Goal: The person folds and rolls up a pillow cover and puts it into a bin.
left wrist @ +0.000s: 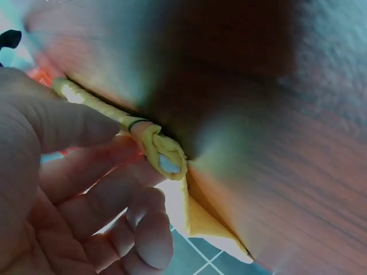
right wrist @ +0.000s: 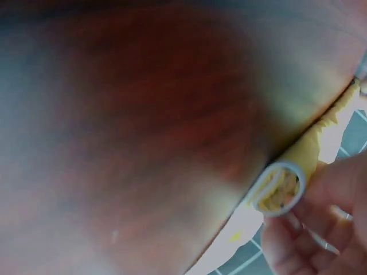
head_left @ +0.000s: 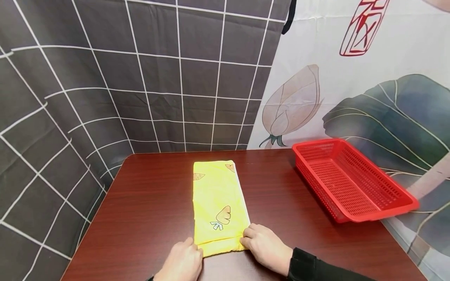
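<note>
A yellow cloth (head_left: 209, 195) with a carrot print lies as a long folded strip on the table, a white edge along its right side. Its near end is turned into a roll (head_left: 221, 246). My left hand (head_left: 183, 260) pinches the roll's left end between thumb and fingers. At the right end, my right hand (head_left: 264, 245) grips it the same way. In the left wrist view the roll's end (left wrist: 163, 152) is twisted, with a little white inside. The right wrist view shows a round coiled end (right wrist: 279, 190) with a white rim next to the fingers.
On the right of the brown table (head_left: 151, 203) stands a red perforated plastic basket (head_left: 337, 183), its bottom bare. A dark grey gridded curtain (head_left: 158, 78) hangs behind and to the left. A white cloth backdrop (head_left: 299, 50) with plant pictures hangs at the right.
</note>
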